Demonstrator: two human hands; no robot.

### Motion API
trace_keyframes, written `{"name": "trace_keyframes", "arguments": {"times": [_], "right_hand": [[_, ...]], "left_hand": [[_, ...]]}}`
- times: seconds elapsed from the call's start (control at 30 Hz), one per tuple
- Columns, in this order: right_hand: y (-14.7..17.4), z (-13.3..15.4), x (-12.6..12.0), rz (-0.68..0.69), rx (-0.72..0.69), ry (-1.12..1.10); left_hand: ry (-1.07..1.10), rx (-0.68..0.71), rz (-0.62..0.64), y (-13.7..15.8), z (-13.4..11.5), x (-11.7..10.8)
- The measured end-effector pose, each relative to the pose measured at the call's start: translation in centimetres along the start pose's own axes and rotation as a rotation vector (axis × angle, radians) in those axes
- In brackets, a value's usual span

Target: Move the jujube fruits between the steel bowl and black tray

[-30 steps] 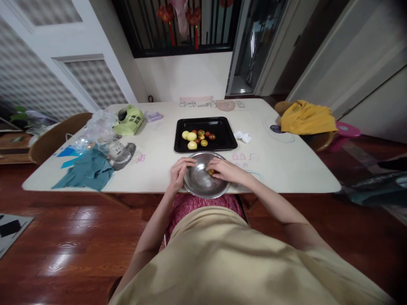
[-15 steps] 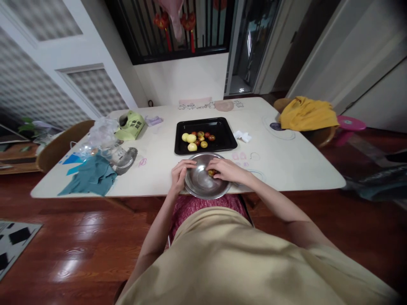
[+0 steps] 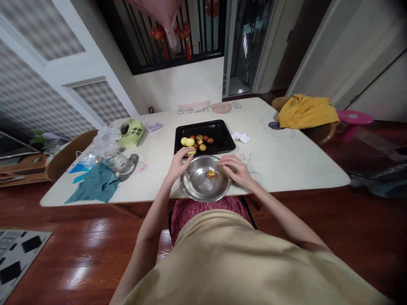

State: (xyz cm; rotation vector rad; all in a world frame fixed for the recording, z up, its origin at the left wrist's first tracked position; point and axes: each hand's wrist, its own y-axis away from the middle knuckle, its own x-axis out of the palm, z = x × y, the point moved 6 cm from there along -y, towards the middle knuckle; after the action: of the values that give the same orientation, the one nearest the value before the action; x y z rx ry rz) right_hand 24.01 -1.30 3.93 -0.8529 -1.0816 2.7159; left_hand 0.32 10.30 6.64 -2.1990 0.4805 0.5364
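Holding the left hand [image 3: 179, 164] at 1 yellow fruit [image 3: 191, 150] in the black tray [image 3: 221, 137], curving fingers over it, not showing clearly whether pinching. Holding the right hand [image 3: 238, 170] at the metal bowl [image 3: 196, 183], spreading thumb from fingers, near 1 tomato [image 3: 211, 174] lying inside.

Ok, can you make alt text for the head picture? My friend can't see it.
A person's left hand is at a yellow fruit on a black tray, and the right hand is at the rim of a metal bowl with one small round fruit inside. Other red and yellow fruits share the tray, on a white table.
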Motion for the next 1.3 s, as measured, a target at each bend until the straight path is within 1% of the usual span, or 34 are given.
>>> {"name": "trace_keyframes", "arguments": {"times": [0.07,0.13,0.17,0.27,0.37,0.47,0.53,0.6,0.67,0.73,0.8,0.87,0.9,0.93,1.0,1.1,1.2,1.3], "right_hand": [[0.6,-0.5,0.1,-0.053,0.018,0.018],[0.9,-0.6,0.3,-0.070,0.004,0.047],[1.0,-0.6,0.3,-0.074,-0.011,0.063],[1.1,-0.3,0.4,-0.081,-0.064,0.110],[1.4,0.0,0.2,-0.131,-0.140,0.144],[1.6,0.3,0.0,-0.207,-0.216,0.173],[1.7,0.3,0.1,-0.222,-0.229,0.193],[1.7,0.4,0.2,-0.226,-0.232,0.203],[1.8,0.5,0.2,-0.230,-0.233,0.203],[1.7,0.5,0.2,-0.233,-0.237,0.204],[1.7,0.5,0.2,-0.229,-0.236,0.211],[1.7,0.5,0.2,-0.222,-0.232,0.216],[1.7,0.4,0.2,-0.219,-0.228,0.219],[1.6,0.3,0.3,-0.218,-0.222,0.221],[1.6,0.2,0.3,-0.220,-0.214,0.224],[1.6,0.1,0.4,-0.221,-0.200,0.221],[1.6,0.1,0.4,-0.222,-0.204,0.213],[1.7,0.3,0.4,-0.218,-0.228,0.219]], "left_hand": [[-0.156,0.092,0.142,-2.5,0.6,1.3],[-0.291,0.155,0.291,-4.7,1.6,3.1],[-0.342,0.173,0.346,-5.7,2.1,4.0],[-0.466,0.182,0.471,-7.9,3.8,6.0],[-0.559,0.173,0.595,-9.0,5.0,7.4],[-0.574,0.163,0.650,-9.6,5.7,8.1],[-0.574,0.152,0.665,-9.8,5.9,8.3],[-0.574,0.144,0.665,-9.9,5.6,8.1],[-0.569,0.138,0.637,-9.8,4.9,7.3],[-0.529,0.140,0.554,-9.5,3.4,5.9],[-0.443,0.153,0.424,-8.6,1.4,4.0],[-0.351,0.166,0.341,-6.9,-0.7,2.5],[-0.317,0.161,0.327,-5.8,-1.6,2.1],[-0.301,0.151,0.331,-4.6,-2.3,1.8],[-0.298,0.121,0.388,-2.2,-3.2,2.0],[-0.321,0.060,0.479,0.7,-3.2,2.9],[-0.348,0.007,0.543,2.1,-2.6,3.9],[-0.369,-0.012,0.586,2.4,-2.3,4.5]]}}
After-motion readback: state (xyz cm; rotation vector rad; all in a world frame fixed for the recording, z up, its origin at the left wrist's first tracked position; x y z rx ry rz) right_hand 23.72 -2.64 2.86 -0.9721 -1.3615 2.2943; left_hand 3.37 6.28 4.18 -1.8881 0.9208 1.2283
